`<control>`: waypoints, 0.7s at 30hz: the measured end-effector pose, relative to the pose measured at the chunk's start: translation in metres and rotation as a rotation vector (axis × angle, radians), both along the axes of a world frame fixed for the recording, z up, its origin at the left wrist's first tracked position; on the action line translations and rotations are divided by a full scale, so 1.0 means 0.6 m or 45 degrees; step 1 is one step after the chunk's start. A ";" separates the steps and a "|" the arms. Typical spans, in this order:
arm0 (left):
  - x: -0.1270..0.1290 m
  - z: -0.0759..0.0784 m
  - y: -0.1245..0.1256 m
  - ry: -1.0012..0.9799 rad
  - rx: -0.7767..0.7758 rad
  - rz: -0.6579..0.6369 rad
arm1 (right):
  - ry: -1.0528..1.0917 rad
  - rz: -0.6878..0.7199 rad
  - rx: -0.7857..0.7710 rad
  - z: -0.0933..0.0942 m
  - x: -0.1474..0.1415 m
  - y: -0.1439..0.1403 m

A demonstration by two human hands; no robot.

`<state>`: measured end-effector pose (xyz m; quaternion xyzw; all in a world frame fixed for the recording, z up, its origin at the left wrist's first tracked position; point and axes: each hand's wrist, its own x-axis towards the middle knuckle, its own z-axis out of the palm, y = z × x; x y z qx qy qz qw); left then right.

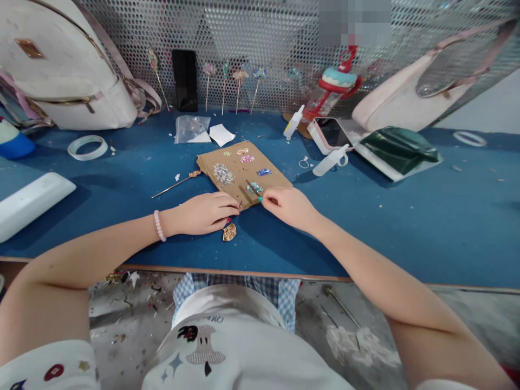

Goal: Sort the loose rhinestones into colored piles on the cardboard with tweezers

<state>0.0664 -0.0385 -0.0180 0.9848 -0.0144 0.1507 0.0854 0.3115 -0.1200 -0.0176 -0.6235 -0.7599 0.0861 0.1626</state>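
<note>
Pinching tweezers (253, 188) in the right hand (289, 207) over teal sequins (258, 187) on cardboard (239, 172); resting the left hand (209, 213) at its edge, too obscured to tell if gripping anything.

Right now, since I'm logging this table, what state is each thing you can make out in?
Tool: in the right hand, over cardboard
Left hand: at the cardboard's edge
Cardboard: flat, bearing loose pieces
Fan: lying loose
Gold pin: lying down
Tape: lying flat
Black phone: upright, screen dark
Cup: lid on
Backpack: upright
</note>
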 end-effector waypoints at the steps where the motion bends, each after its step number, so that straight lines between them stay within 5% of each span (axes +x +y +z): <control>1: 0.000 0.000 0.000 -0.002 0.001 -0.003 | 0.004 0.005 0.007 0.000 -0.001 0.000; 14: 0.000 0.001 0.000 0.014 -0.009 0.013 | -0.055 -0.001 -0.034 0.000 -0.004 0.001; 21: -0.001 0.002 -0.001 -0.011 0.019 -0.004 | 0.200 0.009 0.021 0.010 0.007 0.001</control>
